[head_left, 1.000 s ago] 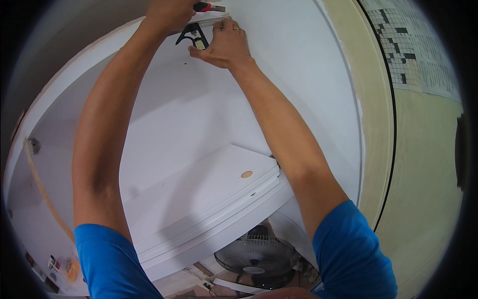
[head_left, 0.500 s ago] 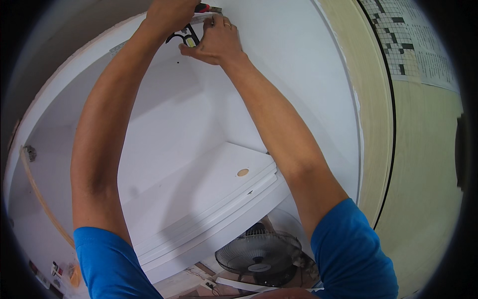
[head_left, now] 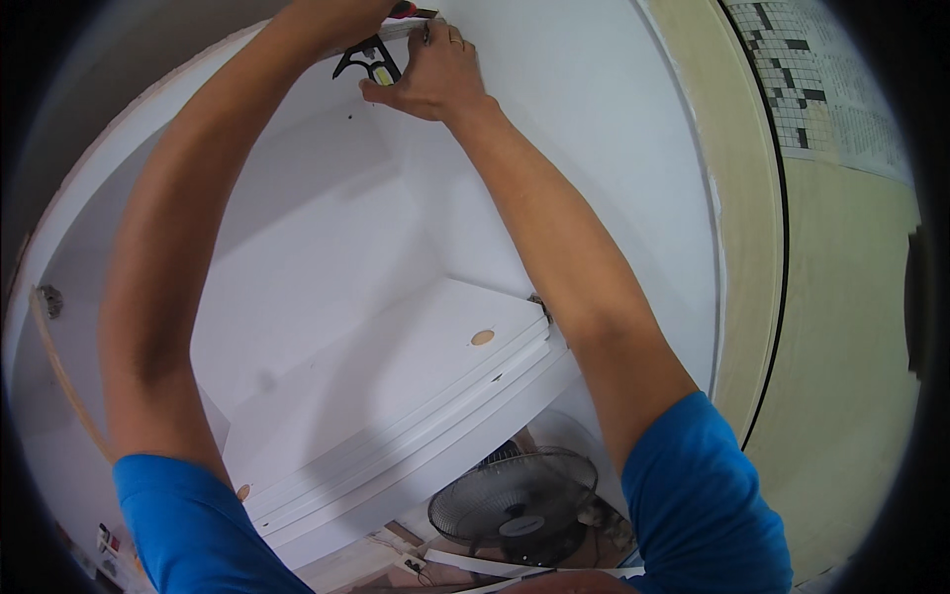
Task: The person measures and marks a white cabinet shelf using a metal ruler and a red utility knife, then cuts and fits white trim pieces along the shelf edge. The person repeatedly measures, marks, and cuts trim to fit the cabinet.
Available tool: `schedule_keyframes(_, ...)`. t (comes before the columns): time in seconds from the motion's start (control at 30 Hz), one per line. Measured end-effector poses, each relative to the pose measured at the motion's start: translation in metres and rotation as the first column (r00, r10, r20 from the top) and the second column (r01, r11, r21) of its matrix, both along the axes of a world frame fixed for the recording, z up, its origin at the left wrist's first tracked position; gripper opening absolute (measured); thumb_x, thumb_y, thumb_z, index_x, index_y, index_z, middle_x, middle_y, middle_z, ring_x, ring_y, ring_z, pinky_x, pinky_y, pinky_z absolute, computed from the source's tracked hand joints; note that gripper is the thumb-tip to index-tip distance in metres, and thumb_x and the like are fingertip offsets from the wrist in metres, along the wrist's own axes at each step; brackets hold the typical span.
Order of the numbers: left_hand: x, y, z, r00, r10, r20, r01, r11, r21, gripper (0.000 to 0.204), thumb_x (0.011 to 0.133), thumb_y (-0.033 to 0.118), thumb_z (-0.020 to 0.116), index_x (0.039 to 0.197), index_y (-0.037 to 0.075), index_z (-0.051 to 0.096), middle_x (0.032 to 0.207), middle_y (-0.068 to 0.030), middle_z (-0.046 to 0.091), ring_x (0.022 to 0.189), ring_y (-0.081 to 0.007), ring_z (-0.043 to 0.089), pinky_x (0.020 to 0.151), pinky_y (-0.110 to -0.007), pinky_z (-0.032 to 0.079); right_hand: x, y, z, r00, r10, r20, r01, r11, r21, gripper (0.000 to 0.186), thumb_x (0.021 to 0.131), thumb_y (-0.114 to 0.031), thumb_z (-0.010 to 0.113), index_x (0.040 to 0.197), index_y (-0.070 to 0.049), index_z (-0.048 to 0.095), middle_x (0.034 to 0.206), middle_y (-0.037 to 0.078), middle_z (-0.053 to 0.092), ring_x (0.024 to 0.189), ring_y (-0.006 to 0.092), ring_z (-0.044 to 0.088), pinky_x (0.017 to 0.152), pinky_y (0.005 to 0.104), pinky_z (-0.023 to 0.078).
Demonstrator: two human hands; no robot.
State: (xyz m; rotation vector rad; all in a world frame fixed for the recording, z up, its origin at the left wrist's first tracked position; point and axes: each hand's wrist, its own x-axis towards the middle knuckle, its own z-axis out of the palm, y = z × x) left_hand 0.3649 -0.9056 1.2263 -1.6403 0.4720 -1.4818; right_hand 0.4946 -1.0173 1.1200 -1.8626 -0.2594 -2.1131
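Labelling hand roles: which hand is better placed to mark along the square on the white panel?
Probably left. The right hand is pressing the square against the panel; the left hand, mostly out of frame, holds a red-handled tool at the square's top.

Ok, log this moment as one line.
right hand: pressing black combination square against white panel | left hand: mostly out of view at top edge | below: stacked white boards, fan

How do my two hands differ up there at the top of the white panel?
The right hand is in full view, fingers curled and pressing the black square against the white panel; the left hand is mostly cut off by the picture's top edge. The left hand sits higher, next to a red-tipped tool; whether it grips it cannot be told. Both arms reach up, in blue sleeves.
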Motion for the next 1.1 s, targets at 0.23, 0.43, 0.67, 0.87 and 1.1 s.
schedule_keyframes(0.23,-0.007,0.054,0.002,0.976,-0.213,0.046,0.209,0.975,0.081,0.038,0.094,0.006,0.064,0.123,0.024,0.08,0.109,-0.0127,0.079,0.101,-0.0343,0.075,0.086,-0.046,0.059,0.016,0.0,-0.004,0.995,-0.061,0.076,0.065,0.997,-0.043,0.114,0.075,-0.075,0.069,0.144,0.014,0.053,0.149,0.033,0.047,0.145,0.0465,0.043,0.119,0.0527,0.038)
schedule_keyframes(0.43,-0.006,0.047,0.007,0.885,-0.434,-0.165,0.364,0.869,-0.334,0.04,0.093,0.007,0.064,0.127,0.024,0.078,0.108,-0.0139,0.078,0.102,-0.0336,0.074,0.087,-0.047,0.058,0.015,0.0,-0.005,0.996,0.019,0.083,-0.016,0.999,-0.027,0.111,0.074,-0.072,0.07,0.14,0.015,0.054,0.145,0.034,0.051,0.141,0.0459,0.047,0.118,0.0515,0.04)
schedule_keyframes(0.67,0.032,0.009,0.006,0.974,-0.22,0.054,0.223,0.972,-0.072,0.033,0.092,0.014,0.066,0.122,0.022,0.08,0.103,-0.0129,0.079,0.098,-0.034,0.076,0.085,-0.046,0.058,0.003,0.0,-0.004,0.999,0.042,-0.032,-0.043,0.999,-0.016,0.115,0.078,-0.078,0.067,0.143,0.016,0.053,0.148,0.034,0.048,0.143,0.0442,0.046,0.119,0.0505,0.039)
schedule_keyframes(0.87,0.033,0.009,0.002,0.958,-0.284,-0.048,0.278,0.955,-0.107,0.03,0.094,0.017,0.065,0.12,0.021,0.08,0.1,-0.0135,0.079,0.097,-0.0342,0.076,0.086,-0.047,0.058,0.003,0.0,-0.003,0.999,0.04,-0.01,-0.04,0.999,-0.026,0.114,0.077,-0.077,0.068,0.141,0.017,0.055,0.146,0.032,0.05,0.139,0.0428,0.049,0.117,0.0505,0.039)
schedule_keyframes(1.1,0.031,0.006,0.003,0.965,-0.26,-0.017,0.26,0.965,-0.013,0.025,0.095,0.017,0.064,0.112,0.019,0.082,0.102,-0.0147,0.078,0.096,-0.0349,0.076,0.083,-0.048,0.059,0.004,0.002,-0.002,1.0,0.023,0.015,-0.023,0.999,-0.024,0.109,0.076,-0.077,0.07,0.134,0.015,0.061,0.143,0.029,0.052,0.137,0.0412,0.051,0.113,0.0508,0.042)
